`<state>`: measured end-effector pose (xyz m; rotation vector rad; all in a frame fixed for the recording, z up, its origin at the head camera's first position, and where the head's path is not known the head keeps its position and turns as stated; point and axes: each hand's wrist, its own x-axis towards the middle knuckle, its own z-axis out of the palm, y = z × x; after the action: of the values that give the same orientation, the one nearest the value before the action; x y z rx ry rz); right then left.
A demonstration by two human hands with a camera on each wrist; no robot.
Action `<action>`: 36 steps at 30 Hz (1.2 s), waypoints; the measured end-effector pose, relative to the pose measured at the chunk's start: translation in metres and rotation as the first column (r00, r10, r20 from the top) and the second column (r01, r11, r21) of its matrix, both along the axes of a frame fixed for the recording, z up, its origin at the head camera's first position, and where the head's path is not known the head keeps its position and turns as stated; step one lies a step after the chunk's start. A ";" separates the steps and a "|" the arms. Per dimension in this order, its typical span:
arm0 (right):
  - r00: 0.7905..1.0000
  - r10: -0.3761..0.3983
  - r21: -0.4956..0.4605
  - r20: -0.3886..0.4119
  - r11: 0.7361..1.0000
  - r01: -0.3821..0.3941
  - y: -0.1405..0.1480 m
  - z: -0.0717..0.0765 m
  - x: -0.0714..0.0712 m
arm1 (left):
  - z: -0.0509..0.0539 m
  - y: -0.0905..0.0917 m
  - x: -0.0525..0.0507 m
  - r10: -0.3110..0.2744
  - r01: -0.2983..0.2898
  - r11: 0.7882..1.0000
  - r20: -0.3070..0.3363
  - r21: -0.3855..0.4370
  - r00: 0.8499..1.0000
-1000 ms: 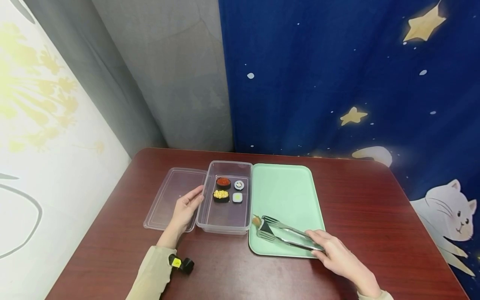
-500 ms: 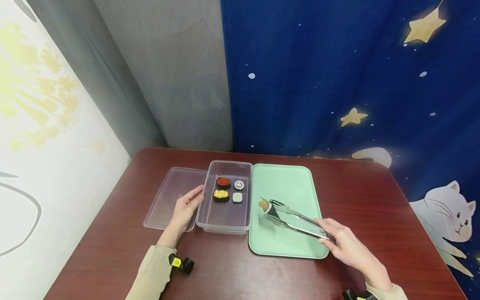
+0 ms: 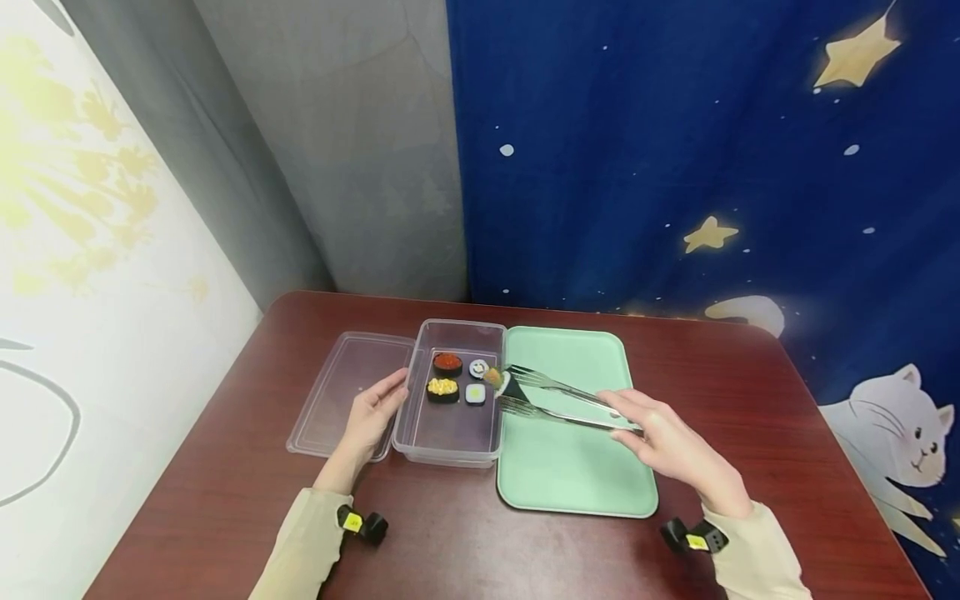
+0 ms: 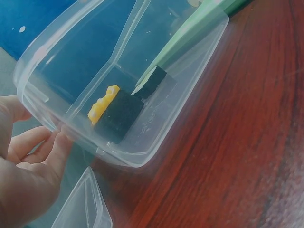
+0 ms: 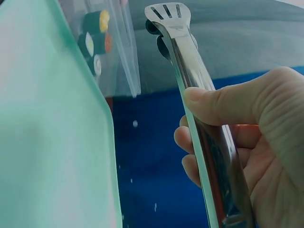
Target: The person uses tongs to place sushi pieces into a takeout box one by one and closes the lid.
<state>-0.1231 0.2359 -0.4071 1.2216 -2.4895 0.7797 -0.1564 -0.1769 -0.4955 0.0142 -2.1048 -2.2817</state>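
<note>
My right hand (image 3: 667, 433) grips metal tongs (image 3: 570, 404) between thumb and fingers. Between the tongs' slotted ends is a cone-shaped sushi hand roll (image 3: 512, 387), dark wrap with an orange-brown topping, raised over the right rim of a clear plastic container (image 3: 450, 456). My left hand (image 3: 375, 412) holds the container's left rim. Inside sit an orange-red-topped sushi piece (image 3: 447, 363), a yellow-topped one (image 3: 442, 388), a round roll (image 3: 478, 367) and a squarish roll (image 3: 476, 393). In the right wrist view the tongs (image 5: 194, 66) largely hide the hand roll.
A pale green tray (image 3: 577, 475) lies against the container's right side, under the tongs. Left of the container, partly behind my left hand, lies a clear lid (image 3: 330, 417). Curtains rise behind the far edge of the brown table (image 3: 450, 542).
My right hand has lifted the hand roll with the tongs from the tray's lower left, moving it up and away to the container's right rim. The left hand has stayed in place.
</note>
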 end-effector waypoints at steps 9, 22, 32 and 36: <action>0.996 0.024 0.108 0.080 0.994 -0.033 -0.041 0.007 -0.024 | 0.000 0.000 0.001 -0.013 0.013 1.000 -0.015 -0.024 1.000; 0.988 0.102 0.234 0.113 0.964 -0.126 -0.080 0.010 -0.042 | 0.001 0.000 0.001 -0.014 0.014 1.000 0.006 -0.019 1.000; 0.980 0.146 0.341 0.137 0.922 -0.185 -0.096 0.013 -0.054 | 0.002 0.000 0.001 -0.018 0.019 0.999 0.017 -0.029 1.000; 0.978 0.145 0.395 0.148 0.898 -0.193 -0.102 0.017 -0.056 | 0.002 0.000 0.001 -0.017 0.018 0.999 0.016 -0.028 1.000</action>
<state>-0.1792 0.1337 -0.3900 1.5899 -2.7615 0.3793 -0.1555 -0.1771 -0.4936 0.0128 -2.1530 -2.2688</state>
